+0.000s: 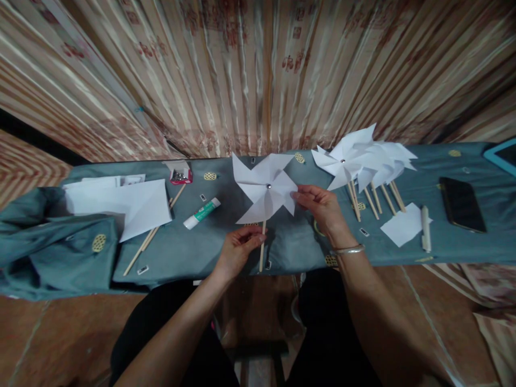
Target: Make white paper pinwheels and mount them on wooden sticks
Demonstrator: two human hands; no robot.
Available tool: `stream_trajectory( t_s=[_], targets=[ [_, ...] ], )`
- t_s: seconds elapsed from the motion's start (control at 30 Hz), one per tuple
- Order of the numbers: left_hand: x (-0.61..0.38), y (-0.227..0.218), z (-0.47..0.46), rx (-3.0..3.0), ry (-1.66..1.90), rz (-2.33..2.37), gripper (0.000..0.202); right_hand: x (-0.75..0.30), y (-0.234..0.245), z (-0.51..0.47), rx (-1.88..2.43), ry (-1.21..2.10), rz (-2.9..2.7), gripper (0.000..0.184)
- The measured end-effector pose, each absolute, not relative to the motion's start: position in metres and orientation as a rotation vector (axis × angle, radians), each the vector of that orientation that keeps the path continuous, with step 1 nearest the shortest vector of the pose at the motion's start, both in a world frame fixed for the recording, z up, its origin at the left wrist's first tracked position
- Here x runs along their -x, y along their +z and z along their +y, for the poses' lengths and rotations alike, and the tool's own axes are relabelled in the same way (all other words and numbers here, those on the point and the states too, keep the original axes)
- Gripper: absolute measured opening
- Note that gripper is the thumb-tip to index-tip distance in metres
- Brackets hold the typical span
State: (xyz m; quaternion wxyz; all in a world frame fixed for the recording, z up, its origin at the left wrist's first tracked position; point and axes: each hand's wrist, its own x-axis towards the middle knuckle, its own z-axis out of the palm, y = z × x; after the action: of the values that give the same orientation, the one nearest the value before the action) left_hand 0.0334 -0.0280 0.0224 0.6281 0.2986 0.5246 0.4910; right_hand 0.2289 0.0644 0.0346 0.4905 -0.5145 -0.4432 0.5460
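A white paper pinwheel [262, 185] with a metal pin at its centre is held upright above the cloth-covered table. My left hand [237, 247] pinches its thin wooden stick [263, 247] below the blades. With thumb and finger together, my right hand [320, 207] grips the edge of the right-hand blade. To the left of the pinwheel lies a green and white glue stick [202, 213]. Several more white pinwheels [363, 158] lie overlapping to the right of my right hand, their sticks pointing toward me.
White paper sheets [147, 209] lie at the left over loose wooden sticks [137, 258]. Behind them stands a small open red box of pins [180, 174]. At the right are a paper piece [403, 226], a white pen [426, 228] and a black phone [462, 204]. A curtain [250, 80] hangs behind the table.
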Motion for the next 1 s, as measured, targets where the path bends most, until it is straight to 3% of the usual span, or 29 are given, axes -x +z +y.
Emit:
stream_trajectory(
  t_s=[1.0],
  targets=[
    [-0.033, 0.022, -0.028, -0.666, 1.138, 1.200, 0.033, -0.213, 0.045, 0.041, 1.181, 1.823, -1.148, 0.042]
  ],
)
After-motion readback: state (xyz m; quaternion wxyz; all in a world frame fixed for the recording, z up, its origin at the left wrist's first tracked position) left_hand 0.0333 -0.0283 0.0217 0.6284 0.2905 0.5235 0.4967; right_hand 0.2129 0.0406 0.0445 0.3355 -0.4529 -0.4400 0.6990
